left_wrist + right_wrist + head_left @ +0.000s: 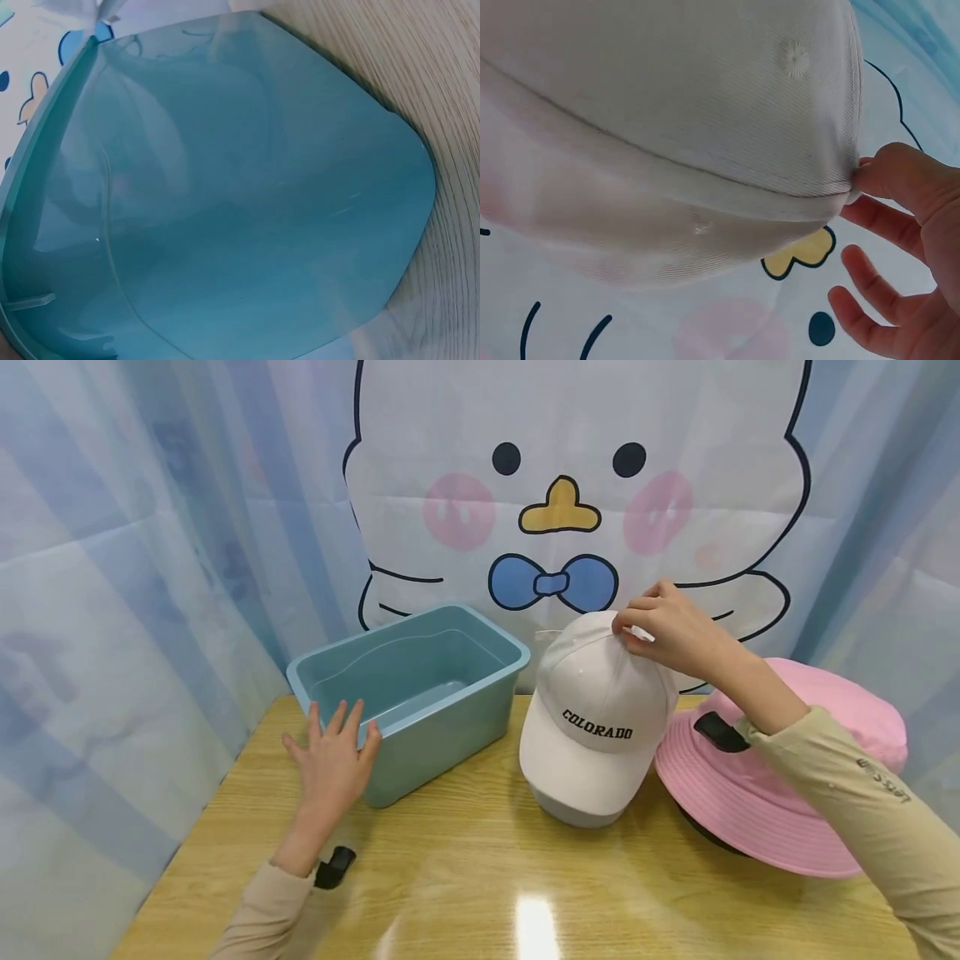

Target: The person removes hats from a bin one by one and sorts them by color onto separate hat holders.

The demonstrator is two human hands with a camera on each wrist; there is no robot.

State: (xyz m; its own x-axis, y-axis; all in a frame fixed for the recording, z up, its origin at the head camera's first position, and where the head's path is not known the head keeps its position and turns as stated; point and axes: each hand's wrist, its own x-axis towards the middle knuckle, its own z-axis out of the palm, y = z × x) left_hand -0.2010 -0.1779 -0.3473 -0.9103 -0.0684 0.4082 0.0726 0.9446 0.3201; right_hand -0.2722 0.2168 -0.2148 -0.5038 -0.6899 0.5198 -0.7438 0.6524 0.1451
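Observation:
A white baseball cap (597, 727) with black "COLORADO" lettering is upright at the middle right, its brim toward me. My right hand (667, 631) pinches the cloth at the top of its crown between thumb and index finger. In the right wrist view the cap (705, 135) fills much of the picture, and the other fingers (874, 285) stand apart from it. My left hand (333, 768) is at the near left corner of a blue-green plastic bin (442, 735), fingers spread right at its rim. The left wrist view shows the bin's side (247, 195) up close.
A pink bucket hat (765, 793) lies on the right of the wooden table (450, 868), partly behind my right forearm. Behind the table hangs a curtain (285, 510) printed with a cartoon face and a blue bow tie.

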